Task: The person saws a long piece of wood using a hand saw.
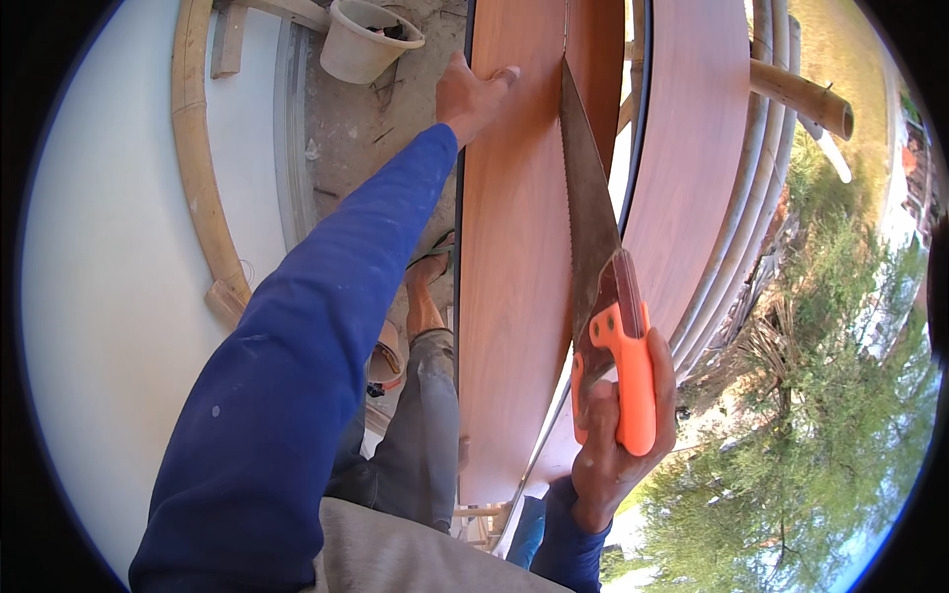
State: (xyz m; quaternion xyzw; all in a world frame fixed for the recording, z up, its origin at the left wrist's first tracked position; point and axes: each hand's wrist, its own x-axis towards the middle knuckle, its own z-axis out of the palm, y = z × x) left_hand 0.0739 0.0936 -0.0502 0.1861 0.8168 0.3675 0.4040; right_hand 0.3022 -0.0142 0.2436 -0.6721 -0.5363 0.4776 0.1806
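My right hand (618, 435) is wrapped around the orange handle of a handsaw (590, 198). Its long, brownish blade points away from me, teeth toward the left. The narrow tip meets a lengthwise slit in a reddish-brown wood-look panel (514, 237). Right of the slit, the strip (596, 69) looks darker and sits at a different angle. Farther up the panel's left edge, my left hand (474, 96) grips it, thumb stretched over the face and the other fingers mostly hidden past the edge.
Another wood-look panel (687, 148) lies to the right, beside bamboo poles (761, 188). A whitish bucket (361, 44) stands on the floor at upper left, near a pale wall (109, 247). Below the panel, a trousered leg (420, 435) shows beside a smaller bucket (388, 356).
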